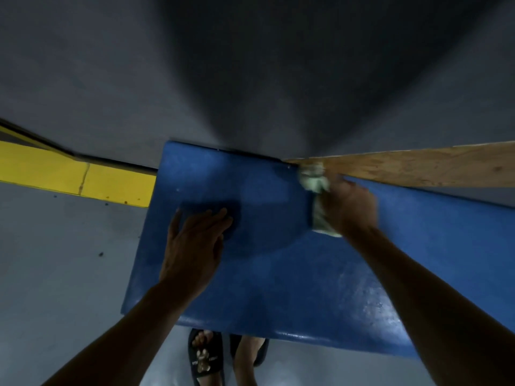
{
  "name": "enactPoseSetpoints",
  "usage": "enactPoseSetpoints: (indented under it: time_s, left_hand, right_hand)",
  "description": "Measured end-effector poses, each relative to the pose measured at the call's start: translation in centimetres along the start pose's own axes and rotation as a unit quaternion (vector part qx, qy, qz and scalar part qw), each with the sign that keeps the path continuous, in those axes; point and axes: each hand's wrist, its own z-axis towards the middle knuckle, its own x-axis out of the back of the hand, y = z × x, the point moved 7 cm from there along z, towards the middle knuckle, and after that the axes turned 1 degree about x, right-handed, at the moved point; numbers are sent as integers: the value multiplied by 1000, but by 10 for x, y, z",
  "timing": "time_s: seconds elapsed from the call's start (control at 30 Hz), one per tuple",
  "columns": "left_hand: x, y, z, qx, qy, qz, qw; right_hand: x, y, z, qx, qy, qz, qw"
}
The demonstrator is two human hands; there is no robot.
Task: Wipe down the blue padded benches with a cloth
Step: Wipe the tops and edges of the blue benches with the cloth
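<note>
a: status of the wipe, please.

b: the blue padded bench (278, 260) stands against the grey wall (139, 79). the person leans over its near edge. the right hand (349, 207) has its fingers curled round a pale green cloth (315, 185) and holds it on the pad at the far edge, right where a wooden plank (418, 167) meets the wall. that hand is blurred, so the exact finger layout is not readable.

a: and the left hand?

b: the left hand (195, 238) lies flat on the pad, fingers straight and together, holding nothing. it appears to brace the body.

a: which step is in hand?

b: judged from the frame, the far strip of this bench is being wiped. the near right part of the pad shows a sheen that may be moisture; the area round the left hand looks matt. i cannot tell how much is done.

a: what does the next move call for?

b: likely a pass from the plank corner across toward the left end, with steady downward pressure. the bracing hand sits in that path and would need to lift or shift. the cloth is bunched; spreading it would cover more surface.

a: anything else nearby?

b: a yellow beam (83, 179) to the left and sandalled feet (206, 355) below the near edge.
</note>
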Motion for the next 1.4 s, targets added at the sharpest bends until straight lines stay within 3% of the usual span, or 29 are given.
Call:
enactPoseSetpoints:
  time_s: [0.1,0.2,0.4,0.53,0.6,0.73,0.9,1.03,1.13,1.23,1.4]
  left_hand:
    - [2,0,1,-3,14,-7,1000]
    - [3,1,0,-3,20,-14,1000]
    - [2,1,2,8,-12,-6,1000]
    - [-2,0,1,20,-19,4,1000]
    - [-4,-1,0,24,-21,6,999]
    - [1,2,1,14,1,1,1000]
    - [1,4,2,17,-6,1,1000]
    - [2,4,1,7,4,0,1000]
    - [1,6,0,20,-1,-3,1000]
    - [1,7,0,27,0,-6,1000]
    - [1,3,0,32,0,-34,999]
  right_hand:
    - [21,47,-17,-78,48,7,996]
    - [9,23,-10,-112,15,43,993]
    - [-17,-66,22,-57,-13,46,997]
    - [-7,-32,20,60,1,3,998]
    - [0,9,13,61,19,-8,998]
    - [8,57,-13,-74,37,22,996]
    - [-10,-9,-12,-185,42,88,978]
    - [-19,-69,7,-143,29,84,986]
    - [-12,-78,11,-24,12,82,996]
    - [-2,-52,7,76,50,23,996]
    - [6,42,-19,-74,30,50,996]
